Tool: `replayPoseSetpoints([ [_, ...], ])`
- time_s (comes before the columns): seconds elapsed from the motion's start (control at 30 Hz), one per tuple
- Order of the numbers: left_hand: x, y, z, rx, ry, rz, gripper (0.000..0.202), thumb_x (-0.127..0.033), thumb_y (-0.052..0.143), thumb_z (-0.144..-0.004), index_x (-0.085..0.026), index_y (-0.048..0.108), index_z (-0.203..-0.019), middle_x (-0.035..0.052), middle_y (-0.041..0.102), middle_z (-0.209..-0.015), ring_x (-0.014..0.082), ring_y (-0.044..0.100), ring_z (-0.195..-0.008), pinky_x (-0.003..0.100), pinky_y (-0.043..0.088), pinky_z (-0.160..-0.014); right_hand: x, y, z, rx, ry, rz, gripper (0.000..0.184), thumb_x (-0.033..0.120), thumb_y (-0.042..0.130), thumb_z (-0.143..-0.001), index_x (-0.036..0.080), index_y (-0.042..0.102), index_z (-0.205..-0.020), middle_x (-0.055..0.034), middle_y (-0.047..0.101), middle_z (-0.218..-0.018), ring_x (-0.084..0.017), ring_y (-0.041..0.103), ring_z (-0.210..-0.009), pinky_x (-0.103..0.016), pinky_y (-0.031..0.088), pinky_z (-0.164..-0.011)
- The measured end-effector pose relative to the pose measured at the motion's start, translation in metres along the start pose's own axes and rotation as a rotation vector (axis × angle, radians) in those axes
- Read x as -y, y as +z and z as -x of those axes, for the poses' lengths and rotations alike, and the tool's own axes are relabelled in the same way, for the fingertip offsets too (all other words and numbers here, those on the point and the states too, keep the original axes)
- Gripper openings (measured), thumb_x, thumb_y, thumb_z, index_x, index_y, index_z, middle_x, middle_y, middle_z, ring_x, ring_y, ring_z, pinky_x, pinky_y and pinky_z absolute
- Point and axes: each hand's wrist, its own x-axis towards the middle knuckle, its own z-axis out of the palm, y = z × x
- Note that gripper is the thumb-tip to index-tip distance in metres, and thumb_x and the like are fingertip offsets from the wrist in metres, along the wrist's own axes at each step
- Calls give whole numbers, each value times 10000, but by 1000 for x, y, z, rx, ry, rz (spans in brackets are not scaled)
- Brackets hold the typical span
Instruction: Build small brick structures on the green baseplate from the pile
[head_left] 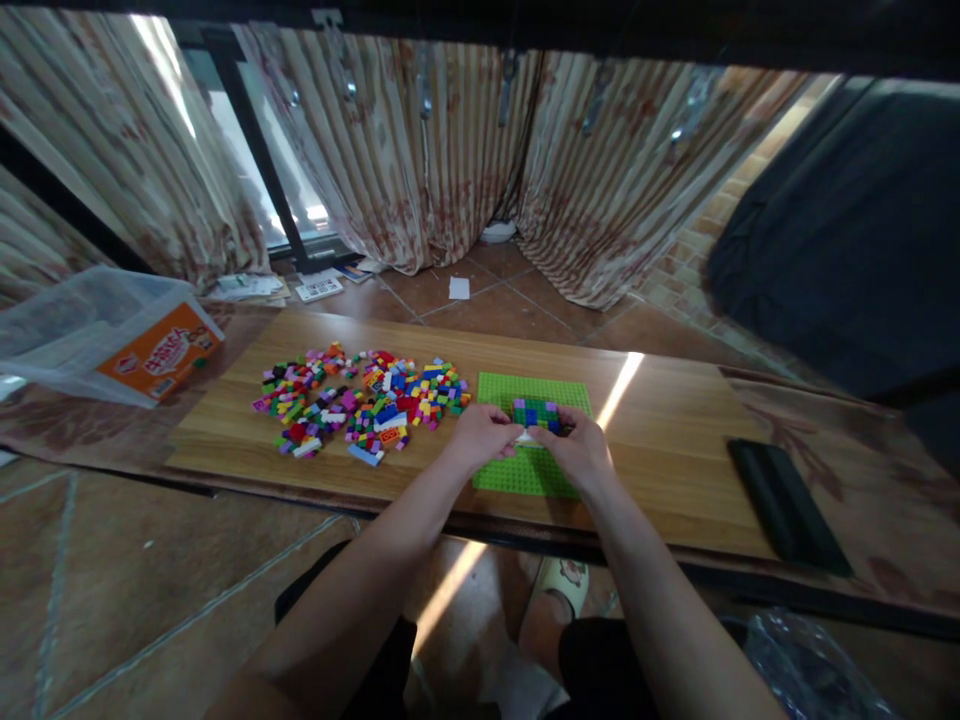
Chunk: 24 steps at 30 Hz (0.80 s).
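A small block built of green, blue and purple toy bricks sits over the light green studded baseplate. Along its near side shows a white brick, partly covered by fingertips. My left hand is closed, pinching the white brick at its left end. My right hand curls round the right side of the brick block, its thumb near the white brick. Whether the block is pressed onto the baseplate or held just above it, I cannot tell. To the left lies a spread of loose toy bricks in many colours.
The wooden board lies on a patterned cloth. A clear plastic bin with an orange label stands at the far left. On the right is a dark flat case. Curtains hang beyond, with papers on the floor.
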Motion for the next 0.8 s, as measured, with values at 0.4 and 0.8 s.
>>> replayPoseSetpoints([
  [0.4,11,-3,1,49,175,-5,158,-242,567,-836,-147,569,-710,-10,602,-544,104,591,-467,187,413,-448,3,-9,1,-21,94,-294,482,530,713,-632,168,674,-948,-45,703,-856,-165,621,-728,-299,486,-671],
  [0.8,-2,-40,1,-147,269,174,158,-208,558,-819,-150,580,-673,-38,577,-554,65,537,-433,170,411,-455,31,-8,12,-457,-244,-100,246,373,553,-835,182,683,-920,-49,691,-816,-161,614,-715,-300,487,-699],
])
